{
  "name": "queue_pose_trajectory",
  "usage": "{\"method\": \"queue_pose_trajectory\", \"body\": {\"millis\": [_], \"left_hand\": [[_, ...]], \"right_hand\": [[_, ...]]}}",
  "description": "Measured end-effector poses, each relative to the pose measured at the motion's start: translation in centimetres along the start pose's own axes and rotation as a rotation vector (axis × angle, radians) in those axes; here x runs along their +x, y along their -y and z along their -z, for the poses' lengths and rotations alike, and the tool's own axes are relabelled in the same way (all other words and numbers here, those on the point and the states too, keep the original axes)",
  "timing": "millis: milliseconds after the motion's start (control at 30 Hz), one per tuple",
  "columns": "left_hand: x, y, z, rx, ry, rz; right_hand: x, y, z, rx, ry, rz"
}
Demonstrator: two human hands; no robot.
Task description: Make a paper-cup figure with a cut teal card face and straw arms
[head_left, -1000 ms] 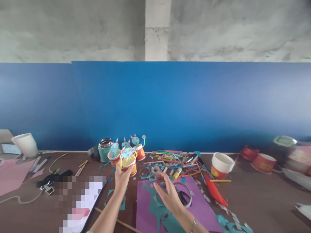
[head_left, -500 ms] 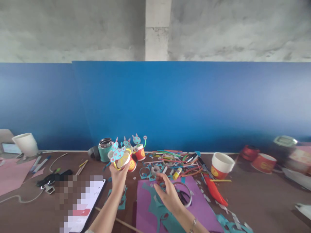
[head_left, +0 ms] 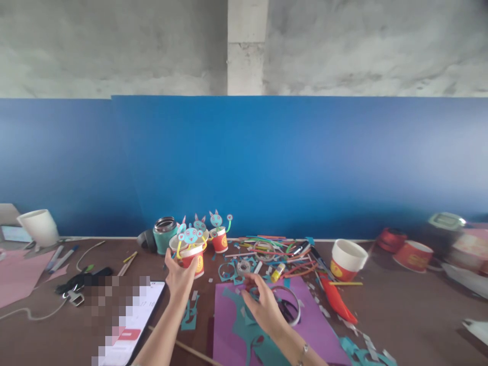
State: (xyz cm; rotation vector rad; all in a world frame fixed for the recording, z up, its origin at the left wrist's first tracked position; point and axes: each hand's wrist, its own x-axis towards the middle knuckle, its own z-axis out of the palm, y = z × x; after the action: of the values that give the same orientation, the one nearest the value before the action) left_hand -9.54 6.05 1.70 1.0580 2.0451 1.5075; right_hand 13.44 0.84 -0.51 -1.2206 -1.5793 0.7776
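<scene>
My left hand (head_left: 180,278) is wrapped round a red paper cup (head_left: 198,265) with a white rim. The cup stands upright, and a light-blue paper animal figure (head_left: 190,235) with yellow arms rises from it. Right behind it are more such cups, among them a red cup (head_left: 219,242) with a pink-eared figure and a heart-tipped arm. My right hand (head_left: 263,302) hovers above a purple sheet (head_left: 312,325) strewn with teal paper scraps (head_left: 242,320). Its fingers are loosely bent and apart, holding nothing. Near it lie a large tape roll (head_left: 295,305) and a small tape roll (head_left: 244,266).
A teal thermos (head_left: 163,235) stands left of the cups. Coloured pipe cleaners (head_left: 267,249) and a glue bottle (head_left: 278,273) lie beyond the sheet. Red-handled scissors or a cutter-like red tool (head_left: 337,302) and a stacked cup (head_left: 347,262) are rightward. A phone (head_left: 141,320) lies at left.
My left hand has lowered the cup and turned it from tilted to upright, with its figure now facing me. My right hand has hardly moved.
</scene>
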Motion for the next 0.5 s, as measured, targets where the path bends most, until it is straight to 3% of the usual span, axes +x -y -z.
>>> {"method": "queue_pose_trajectory", "body": {"millis": [200,500], "left_hand": [[-0.12,0.09,-0.07,0.073,-0.020,0.042],[-0.80,-0.24,-0.34,-0.021,-0.001,0.070]], "right_hand": [[-0.04,0.29,0.06,-0.017,0.013,0.003],[-0.07,0.51,0.10,-0.027,-0.003,-0.004]]}}
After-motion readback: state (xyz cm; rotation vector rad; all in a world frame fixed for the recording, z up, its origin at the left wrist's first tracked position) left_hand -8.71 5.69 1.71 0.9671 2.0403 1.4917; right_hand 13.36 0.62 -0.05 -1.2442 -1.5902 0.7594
